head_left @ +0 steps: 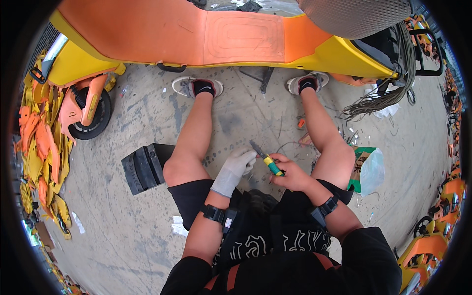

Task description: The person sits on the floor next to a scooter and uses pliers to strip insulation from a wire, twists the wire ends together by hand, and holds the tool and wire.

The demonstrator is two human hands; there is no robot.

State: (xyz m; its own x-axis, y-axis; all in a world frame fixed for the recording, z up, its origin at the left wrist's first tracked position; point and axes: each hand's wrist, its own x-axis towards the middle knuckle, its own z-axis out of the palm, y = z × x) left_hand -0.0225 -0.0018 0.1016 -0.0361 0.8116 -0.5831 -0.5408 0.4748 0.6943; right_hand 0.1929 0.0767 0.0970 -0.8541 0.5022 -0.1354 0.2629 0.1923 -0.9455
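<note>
One right hand [292, 175] pinches the green-yellow tool [270, 163] on the near side of the scooter [244, 37]; I can't tell whether the curled, gloved left hand [235, 169] holds its tip. A slipping grip could jab that hand.

Black plastic box [140, 169], my landmark, lies on the stained grey floor [147, 221]. Beyond it I observe an orange-and-yellow scooter [147, 29], spanning the view crosswise; its dark-tyred wheel [101, 115] stands beyond the box and to its left. Farther left of the box: a heap of yellow and orange panels [44, 157]. Well to its right, my feed shows a green-and-white bag [376, 172]; beyond that bag, a bundle of grey cables [393, 88]. Nearer than the box, slightly right: a crumpled white cloth [179, 226].
</note>
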